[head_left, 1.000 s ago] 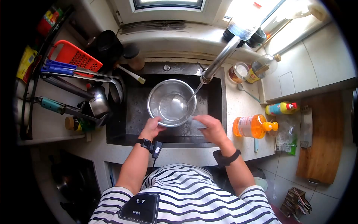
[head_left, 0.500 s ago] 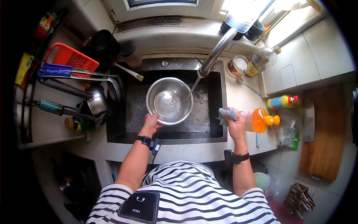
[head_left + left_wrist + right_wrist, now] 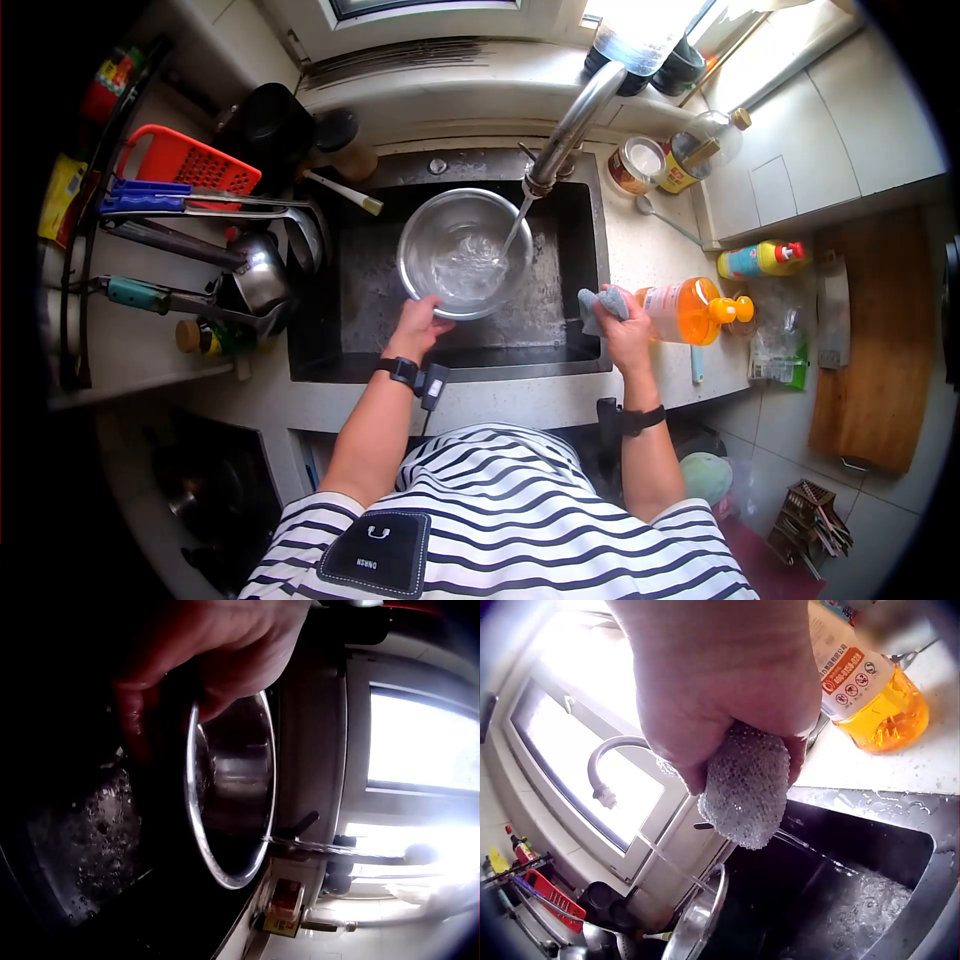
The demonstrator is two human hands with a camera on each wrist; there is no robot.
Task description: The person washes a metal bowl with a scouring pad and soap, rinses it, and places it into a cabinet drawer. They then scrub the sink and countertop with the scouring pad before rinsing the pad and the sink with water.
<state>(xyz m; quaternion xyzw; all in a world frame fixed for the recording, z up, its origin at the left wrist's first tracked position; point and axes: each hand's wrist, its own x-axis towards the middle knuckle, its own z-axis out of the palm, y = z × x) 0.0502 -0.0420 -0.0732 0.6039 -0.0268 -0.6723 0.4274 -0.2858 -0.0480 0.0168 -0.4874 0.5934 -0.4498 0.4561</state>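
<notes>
A round stainless-steel bowl (image 3: 413, 262) with water in it is held over the dark sink (image 3: 365, 300). My left hand (image 3: 416, 330) grips its near rim, fingers underneath; the left wrist view shows the bowl tilted (image 3: 193, 787). Water from the faucet (image 3: 572, 125) falls into the bowl. At the sink's right edge, my right hand (image 3: 628, 335) holds a grey scrubbing cloth (image 3: 746, 787), bunched between thumb and fingers. Just right of that hand an orange dish soap bottle (image 3: 697, 312) lies close beside its knuckles.
Left of the sink are a red basket (image 3: 190, 165), ladles and a blue-handled pair of tongs (image 3: 150, 195). A brush (image 3: 345, 192) lies at the back left corner. On the right counter are a jar (image 3: 637, 165), a spoon (image 3: 665, 218) and a yellow bottle (image 3: 762, 260).
My right hand has moved right with the cloth, away from the bowl to beside the orange bottle. My left hand has shifted the bowl slightly, and the stream now lands further inside it.
</notes>
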